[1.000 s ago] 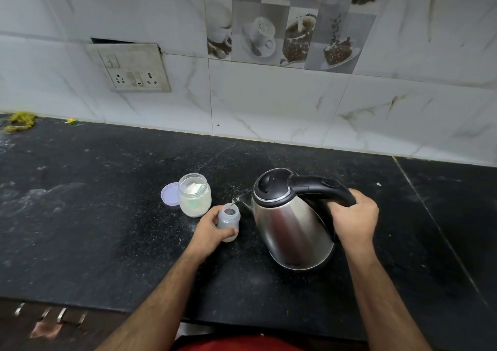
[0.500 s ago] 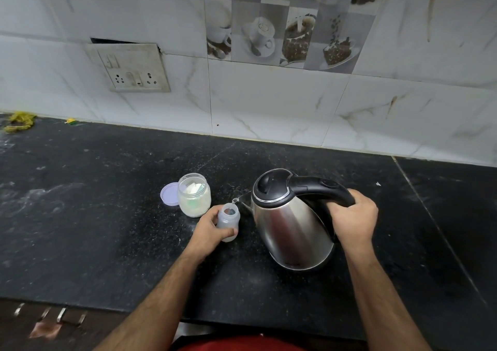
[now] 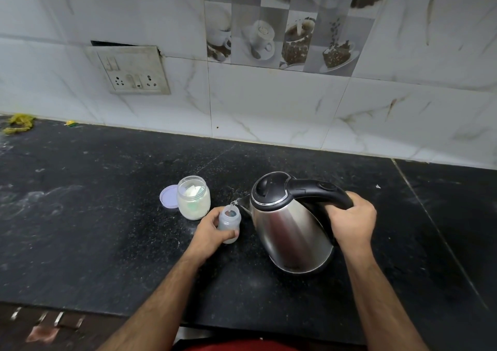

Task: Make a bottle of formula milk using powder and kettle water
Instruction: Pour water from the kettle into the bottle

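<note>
Almost nothing had moved since the earlier frames: both hands kept their grips, and the kettle (image 3: 291, 227) stayed tilted toward the bottle (image 3: 229, 224), with its spout at the bottle's mouth as before.

From the head view, the left hand (image 3: 212, 232) was curled around the small translucent bottle, which stood upright on the black counter (image 3: 80, 229). The thumb lay across the lower part of the bottle, and the other fingers were wrapped behind it. The right hand (image 3: 351, 225) gripped the black handle of the steel kettle firmly, with the fingers closed around it. The kettle leaned to the left, toward the left hand, and its spout was just above the open mouth of the bottle. A thin stream of water seemed to run from the spout into the bottle. I could not tell if the base of the kettle touched the counter.

Just beyond the left hand stood an open glass jar (image 3: 193, 197) with pale powder and a scoop inside. Its lilac lid (image 3: 168, 197) lay flat on the counter, touching the jar on the side away from the kettle. On the tiled wall far beyond the left hand was a switch and socket plate (image 3: 131, 71).
</note>
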The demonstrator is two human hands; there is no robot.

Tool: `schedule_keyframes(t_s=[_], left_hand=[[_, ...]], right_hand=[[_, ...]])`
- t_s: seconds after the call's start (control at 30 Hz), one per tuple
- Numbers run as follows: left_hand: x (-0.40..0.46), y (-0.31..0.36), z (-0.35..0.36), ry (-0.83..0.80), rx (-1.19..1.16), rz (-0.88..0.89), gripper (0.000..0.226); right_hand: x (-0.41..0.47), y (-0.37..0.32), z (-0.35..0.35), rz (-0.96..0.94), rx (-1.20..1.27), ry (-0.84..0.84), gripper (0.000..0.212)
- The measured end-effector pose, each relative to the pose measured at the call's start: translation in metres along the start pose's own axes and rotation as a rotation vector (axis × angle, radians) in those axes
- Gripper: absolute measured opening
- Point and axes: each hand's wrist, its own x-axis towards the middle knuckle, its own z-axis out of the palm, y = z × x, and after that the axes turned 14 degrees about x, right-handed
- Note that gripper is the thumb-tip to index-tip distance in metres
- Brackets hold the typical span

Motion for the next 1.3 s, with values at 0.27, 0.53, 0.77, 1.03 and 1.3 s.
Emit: schedule_keyframes(t_s=[0.27, 0.53, 0.77, 1.03, 1.3], left_hand=[[0.000, 0.001, 0.001, 0.003, -0.012, 0.001, 0.057], [0.000, 0.004, -0.001, -0.018, -0.010, -0.004, 0.057], [0.000, 0.014, 0.000, -0.013, -0.046, 0.013, 0.060], [0.000, 0.017, 0.001, -0.010, -0.058, 0.013, 0.054], [0.006, 0.014, 0.001, 0.013, -0.019, -0.029, 0.054]], right_hand=[[-0.001, 0.001, 0.001, 0.005, -0.011, -0.013, 0.017], [-0.003, 0.002, 0.005, 0.030, 0.014, -0.016, 0.015], [-0.006, 0.006, 0.009, 0.063, 0.084, 0.001, 0.018], [-0.004, 0.004, 0.014, 0.167, 0.287, 0.033, 0.022], [0.021, -0.020, 0.019, 0.196, 0.467, 0.098, 0.035]])
